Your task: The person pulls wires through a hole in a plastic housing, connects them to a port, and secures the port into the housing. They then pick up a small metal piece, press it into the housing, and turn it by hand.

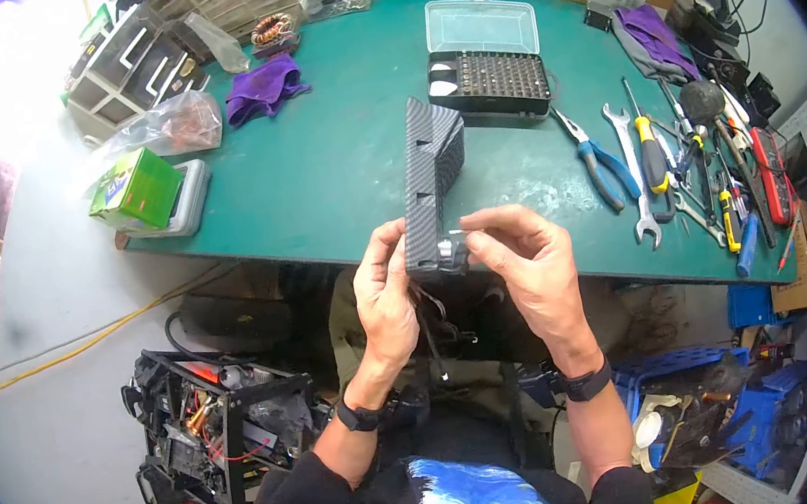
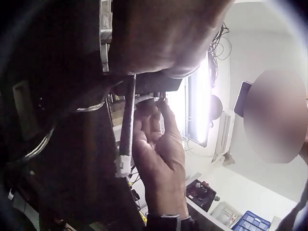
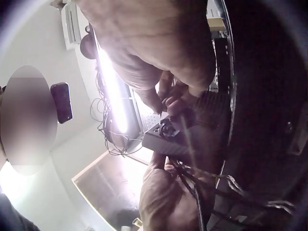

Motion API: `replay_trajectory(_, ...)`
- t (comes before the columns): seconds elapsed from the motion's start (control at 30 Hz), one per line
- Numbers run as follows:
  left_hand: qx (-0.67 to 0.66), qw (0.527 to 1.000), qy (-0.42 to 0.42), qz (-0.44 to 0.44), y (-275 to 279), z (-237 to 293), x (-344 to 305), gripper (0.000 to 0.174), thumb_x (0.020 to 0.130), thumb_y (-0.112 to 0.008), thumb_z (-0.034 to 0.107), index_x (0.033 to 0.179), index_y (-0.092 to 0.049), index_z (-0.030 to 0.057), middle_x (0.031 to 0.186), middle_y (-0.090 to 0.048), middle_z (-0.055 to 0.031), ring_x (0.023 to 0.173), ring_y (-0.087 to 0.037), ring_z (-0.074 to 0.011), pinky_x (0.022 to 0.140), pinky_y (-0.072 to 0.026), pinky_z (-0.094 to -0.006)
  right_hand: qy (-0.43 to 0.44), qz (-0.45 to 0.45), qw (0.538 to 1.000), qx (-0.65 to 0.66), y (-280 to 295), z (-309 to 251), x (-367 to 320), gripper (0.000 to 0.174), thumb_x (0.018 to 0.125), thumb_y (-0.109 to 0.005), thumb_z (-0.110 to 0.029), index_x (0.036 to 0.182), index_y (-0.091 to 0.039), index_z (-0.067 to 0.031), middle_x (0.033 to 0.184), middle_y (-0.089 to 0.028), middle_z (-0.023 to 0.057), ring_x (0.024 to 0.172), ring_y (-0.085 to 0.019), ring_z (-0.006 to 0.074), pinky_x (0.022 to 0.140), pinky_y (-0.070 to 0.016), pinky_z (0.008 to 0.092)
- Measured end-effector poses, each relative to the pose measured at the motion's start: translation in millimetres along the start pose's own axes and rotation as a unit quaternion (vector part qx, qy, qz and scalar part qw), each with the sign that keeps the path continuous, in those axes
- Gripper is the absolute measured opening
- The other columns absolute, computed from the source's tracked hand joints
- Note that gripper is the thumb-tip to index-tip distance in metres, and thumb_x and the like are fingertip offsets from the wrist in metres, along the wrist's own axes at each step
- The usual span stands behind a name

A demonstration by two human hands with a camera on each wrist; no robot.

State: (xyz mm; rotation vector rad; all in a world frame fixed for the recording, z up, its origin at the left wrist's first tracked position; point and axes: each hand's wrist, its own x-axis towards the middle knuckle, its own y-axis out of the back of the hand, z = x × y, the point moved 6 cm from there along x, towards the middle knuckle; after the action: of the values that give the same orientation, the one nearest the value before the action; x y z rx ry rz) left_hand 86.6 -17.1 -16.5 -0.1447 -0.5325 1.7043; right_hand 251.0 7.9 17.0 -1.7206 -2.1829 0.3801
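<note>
A long dark housing with a carbon-fibre pattern (image 1: 422, 184) is held over the table's front edge. My left hand (image 1: 386, 299) grips its near end from the left side. A silver and black cylindrical fitting (image 1: 448, 250) sits at that end. My right hand (image 1: 534, 271) is close on the right, with thumb and forefinger pinching a thin pale sliver (image 1: 456, 232) at the fitting; its kind is too small to tell. Wires hang under the housing, one ending in a white plug (image 2: 123, 166) in the left wrist view.
Beyond the housing, an open case (image 1: 489, 85) holds rows of small metal pieces. Pliers (image 1: 599, 162), a wrench (image 1: 633, 183), screwdrivers and a red meter (image 1: 773, 174) lie on the right of the green table (image 1: 342, 159). A green box (image 1: 136, 191) and purple cloth (image 1: 265, 90) stand left.
</note>
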Motion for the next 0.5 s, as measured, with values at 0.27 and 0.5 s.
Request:
replay_trajectory(0.27,-0.083,0.996,-0.01,0.004,2.4,3.5,-0.5,0.026,0.108,-0.051,0.014,0.128,-0.054,-0.0031,0.115,-0.066,-0.0061,0.1,-0.065,-0.0098,0.089,-0.0539,-0.0257,0.011,-0.006,1.0,-0.014,-10.0,5.2,2.8,0.019,0.096,-0.071,-0.008,0.112,-0.074,0.0022,0.095,-0.073,0.0025,0.082,-0.064,0.0057,0.074,-0.0535,0.0214)
replay_trajectory(0.5,-0.065,0.998,-0.004,0.013,4.4,6.0,-0.8,0.028,0.107,-0.053,0.018,0.127,-0.055,-0.0013,0.112,-0.068,-0.006,0.098,-0.066,-0.0105,0.088,-0.0546,-0.0259,0.022,-0.002,1.0,-0.004,-16.1,13.1,6.2,0.014,0.096,-0.072,-0.009,0.105,-0.074,0.0019,0.088,-0.071,-0.0007,0.078,-0.06,0.0029,0.07,-0.0496,0.0194)
